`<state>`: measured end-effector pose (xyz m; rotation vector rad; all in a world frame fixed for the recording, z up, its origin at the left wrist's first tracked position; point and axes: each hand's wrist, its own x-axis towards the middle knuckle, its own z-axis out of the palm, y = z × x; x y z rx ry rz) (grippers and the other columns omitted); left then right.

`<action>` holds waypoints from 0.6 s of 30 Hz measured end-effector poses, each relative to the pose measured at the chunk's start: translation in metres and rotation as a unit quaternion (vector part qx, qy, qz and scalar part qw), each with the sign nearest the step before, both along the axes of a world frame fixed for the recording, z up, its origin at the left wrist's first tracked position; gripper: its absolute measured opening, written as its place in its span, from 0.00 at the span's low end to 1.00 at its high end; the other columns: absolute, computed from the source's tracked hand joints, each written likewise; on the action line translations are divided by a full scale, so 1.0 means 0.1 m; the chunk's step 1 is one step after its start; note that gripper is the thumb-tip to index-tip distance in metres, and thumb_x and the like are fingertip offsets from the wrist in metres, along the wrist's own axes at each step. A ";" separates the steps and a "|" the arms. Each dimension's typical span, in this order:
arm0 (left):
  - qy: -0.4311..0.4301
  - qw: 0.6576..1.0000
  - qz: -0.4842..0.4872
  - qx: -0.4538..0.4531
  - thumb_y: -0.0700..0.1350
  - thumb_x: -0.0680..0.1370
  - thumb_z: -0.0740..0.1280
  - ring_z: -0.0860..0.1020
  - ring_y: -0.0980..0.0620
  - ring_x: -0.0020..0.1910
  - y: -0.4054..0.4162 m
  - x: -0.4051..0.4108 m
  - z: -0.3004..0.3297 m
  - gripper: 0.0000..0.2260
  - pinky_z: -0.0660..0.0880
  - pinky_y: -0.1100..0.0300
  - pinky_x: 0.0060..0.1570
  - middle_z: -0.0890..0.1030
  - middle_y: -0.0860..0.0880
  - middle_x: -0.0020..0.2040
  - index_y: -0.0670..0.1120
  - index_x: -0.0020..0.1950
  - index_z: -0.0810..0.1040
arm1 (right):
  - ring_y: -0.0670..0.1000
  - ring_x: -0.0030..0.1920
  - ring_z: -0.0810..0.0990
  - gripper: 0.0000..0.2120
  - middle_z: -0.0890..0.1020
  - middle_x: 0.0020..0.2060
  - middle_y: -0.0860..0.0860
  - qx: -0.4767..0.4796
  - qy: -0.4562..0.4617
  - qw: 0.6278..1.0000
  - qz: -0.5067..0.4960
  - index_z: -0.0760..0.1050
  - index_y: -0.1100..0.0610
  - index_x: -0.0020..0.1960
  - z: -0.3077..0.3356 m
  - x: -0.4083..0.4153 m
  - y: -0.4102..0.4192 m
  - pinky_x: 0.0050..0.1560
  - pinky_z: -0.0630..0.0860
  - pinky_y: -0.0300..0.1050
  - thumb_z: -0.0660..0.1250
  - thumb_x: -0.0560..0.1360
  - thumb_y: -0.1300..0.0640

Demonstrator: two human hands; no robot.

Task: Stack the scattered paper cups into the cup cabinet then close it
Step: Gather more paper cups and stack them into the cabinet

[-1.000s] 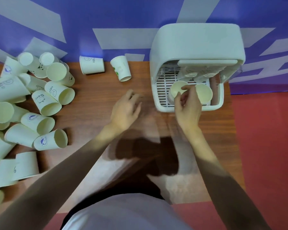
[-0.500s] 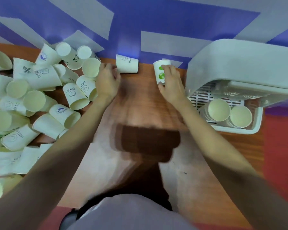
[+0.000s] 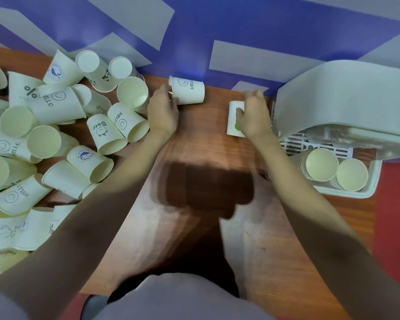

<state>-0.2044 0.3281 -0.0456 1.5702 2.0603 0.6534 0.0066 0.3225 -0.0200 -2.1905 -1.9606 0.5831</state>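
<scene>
White paper cups [image 3: 62, 144] heaped left (mostly tipped), two stacks [image 3: 333, 172] inside open cup cabinet [image 3: 337, 98]

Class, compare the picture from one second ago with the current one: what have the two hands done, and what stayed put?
The right hand left the cup cabinet and now grips the green-marked cup. The left hand reached forward to the lone HELLO cup. The stacks inside the cabinet and the cup pile stayed.
</scene>
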 end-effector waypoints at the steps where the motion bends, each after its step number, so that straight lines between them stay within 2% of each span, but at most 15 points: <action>1: -0.006 1.000 -0.003 0.013 0.39 0.76 0.63 0.77 0.40 0.48 -0.04 0.00 0.00 0.08 0.67 0.54 0.45 0.80 0.39 0.48 0.38 0.53 0.75 | 0.62 0.56 0.75 0.12 0.72 0.60 0.62 0.006 0.001 1.000 -0.004 0.74 0.65 0.59 0.03 0.00 -0.07 0.57 0.72 0.51 0.64 0.76 0.64; 5: -0.024 0.995 -0.038 0.084 0.41 0.76 0.65 0.76 0.43 0.42 -0.36 0.01 0.16 0.06 0.67 0.57 0.41 0.79 0.41 0.44 0.39 0.49 0.78 | 0.58 0.53 0.77 0.09 0.75 0.55 0.59 0.045 0.044 0.998 -0.020 0.78 0.61 0.55 0.20 0.05 -0.44 0.52 0.71 0.48 0.64 0.77 0.62; 9: -0.050 0.986 -0.070 0.142 0.41 0.77 0.66 0.77 0.48 0.39 -0.79 0.11 0.49 0.06 0.71 0.56 0.39 0.79 0.43 0.43 0.41 0.51 0.80 | 0.55 0.48 0.76 0.05 0.76 0.48 0.58 0.110 0.103 0.988 -0.008 0.79 0.61 0.50 0.39 0.21 -0.86 0.43 0.61 0.35 0.65 0.76 0.62; 12: -0.072 0.978 -0.094 0.171 0.41 0.78 0.66 0.74 0.52 0.36 -1.08 0.24 0.73 0.06 0.71 0.60 0.36 0.79 0.45 0.43 0.42 0.51 0.81 | 0.47 0.41 0.73 0.04 0.77 0.45 0.53 0.155 0.155 0.976 -0.017 0.79 0.61 0.47 0.57 0.34 -1.21 0.38 0.62 0.28 0.66 0.76 0.62; 14: -0.094 0.971 -0.112 0.189 0.40 0.78 0.67 0.74 0.53 0.36 -1.25 0.37 0.87 0.06 0.69 0.63 0.36 0.79 0.45 0.42 0.41 0.51 0.82 | 0.43 0.38 0.72 0.03 0.78 0.44 0.51 0.177 0.172 0.969 -0.029 0.79 0.60 0.47 0.67 0.45 -1.45 0.39 0.65 0.27 0.66 0.76 0.62; 18: -0.116 0.950 -0.181 0.225 0.36 0.77 0.67 0.74 0.52 0.38 -1.49 0.66 1.05 0.06 0.69 0.64 0.40 0.78 0.44 0.42 0.39 0.51 0.82 | 0.44 0.37 0.72 0.03 0.80 0.42 0.53 0.221 0.168 0.959 -0.058 0.79 0.61 0.47 0.84 0.73 -1.84 0.38 0.68 0.32 0.67 0.76 0.64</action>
